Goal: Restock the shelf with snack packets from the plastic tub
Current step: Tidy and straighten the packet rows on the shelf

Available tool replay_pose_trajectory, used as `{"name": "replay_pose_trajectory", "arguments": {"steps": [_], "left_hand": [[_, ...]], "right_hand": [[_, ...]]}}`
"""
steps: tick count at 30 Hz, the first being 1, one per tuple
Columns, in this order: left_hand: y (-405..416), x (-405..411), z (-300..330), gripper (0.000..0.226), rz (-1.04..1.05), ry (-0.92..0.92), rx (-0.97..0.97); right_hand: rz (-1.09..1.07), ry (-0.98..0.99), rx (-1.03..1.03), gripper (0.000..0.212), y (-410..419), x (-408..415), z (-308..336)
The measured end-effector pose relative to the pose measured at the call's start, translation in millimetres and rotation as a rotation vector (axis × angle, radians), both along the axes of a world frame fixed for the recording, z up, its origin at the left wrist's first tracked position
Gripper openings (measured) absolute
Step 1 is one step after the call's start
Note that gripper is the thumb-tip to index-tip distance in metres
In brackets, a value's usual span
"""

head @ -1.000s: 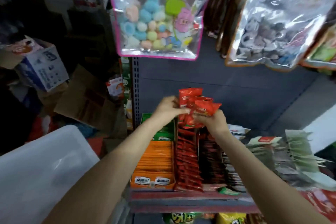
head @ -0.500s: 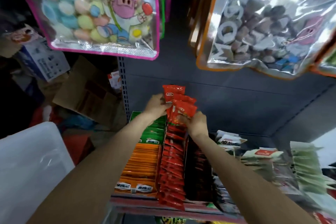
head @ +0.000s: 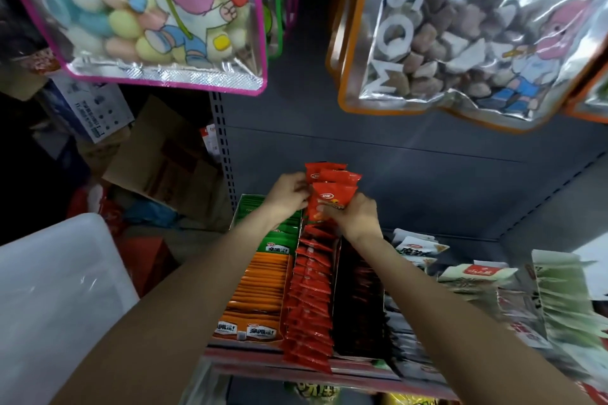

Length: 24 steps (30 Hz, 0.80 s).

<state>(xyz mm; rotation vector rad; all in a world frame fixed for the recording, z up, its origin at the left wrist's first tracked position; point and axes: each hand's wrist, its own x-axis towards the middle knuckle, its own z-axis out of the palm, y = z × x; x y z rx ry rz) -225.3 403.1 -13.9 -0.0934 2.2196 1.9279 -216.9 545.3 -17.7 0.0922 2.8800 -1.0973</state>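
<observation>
A bunch of red snack packets (head: 332, 187) stands upright at the back of the red row (head: 311, 299) on the shelf (head: 250, 360). My left hand (head: 288, 194) grips the bunch from the left side. My right hand (head: 353, 215) holds it from the right and front, fingers curled round the lowest packet. The white plastic tub (head: 56, 299) sits at the lower left, its inside not visible.
Orange packets (head: 260, 289) and green packets (head: 279, 237) fill the row to the left, dark packets (head: 360, 299) the row to the right, pale ones (head: 473, 279) beyond. Two large hanging candy bags (head: 158, 10) (head: 477, 29) hang overhead. Cardboard boxes (head: 164, 168) lie at the left.
Both hands have lowered the red bunch a little toward the back of the red row. The camera has moved closer and tilted, so the hanging bags loom larger.
</observation>
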Motion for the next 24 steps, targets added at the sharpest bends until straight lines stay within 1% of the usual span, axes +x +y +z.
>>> {"name": "replay_pose_trajectory", "arguments": {"steps": [3, 6, 8, 11, 14, 16, 17, 19, 20, 22, 24], "left_hand": [[-2.6, -2.0, -1.4, 0.036, -0.038, -0.001, -0.031], [-11.4, -4.1, -1.7, 0.027, -0.064, -0.039, -0.03], [-14.1, -3.6, -1.8, 0.022, -0.1, -0.056, -0.081], [-11.6, -1.3, -1.9, 0.021, -0.152, -0.064, -0.2], [-11.4, -2.6, -5.8, 0.02, -0.181, -0.009, -0.382], [-11.7, -1.8, -3.3, 0.021, -0.193, 0.018, -0.452], [-11.3, -1.1, -1.4, 0.024, -0.192, 0.036, -0.44], [-9.3, 3.0, 5.8, 0.037, -0.185, 0.089, -0.357], [-8.6, 5.0, 8.4, 0.044, -0.19, 0.13, -0.35], [-8.8, 6.6, 9.8, 0.052, -0.189, 0.206, -0.427], [-9.5, 6.5, 10.4, 0.049, -0.175, 0.255, -0.5]], "right_hand": [[0.044, -0.04, 0.031, 0.027, -3.0, -1.2, 6.5], [0.033, -0.071, 0.023, 0.029, -5.0, -5.1, 7.2], [0.024, -0.078, 0.038, 0.032, -4.0, -5.8, 7.0], [0.029, -0.114, 0.062, 0.034, -1.3, -6.0, 5.5], [0.036, -0.117, 0.065, 0.035, -0.7, -8.3, 3.2], [0.028, -0.119, 0.049, 0.035, 0.5, -9.3, 1.7], [0.027, -0.12, 0.045, 0.035, 1.1, -9.3, 0.8], [0.024, -0.113, 0.035, 0.031, 0.3, -9.3, -2.1], [0.018, -0.102, 0.014, 0.028, -0.8, -8.4, -3.5], [0.017, -0.085, -0.018, 0.024, -3.5, -6.6, -5.4], [0.058, -0.106, 0.013, 0.027, -4.5, -4.5, -4.0]]}}
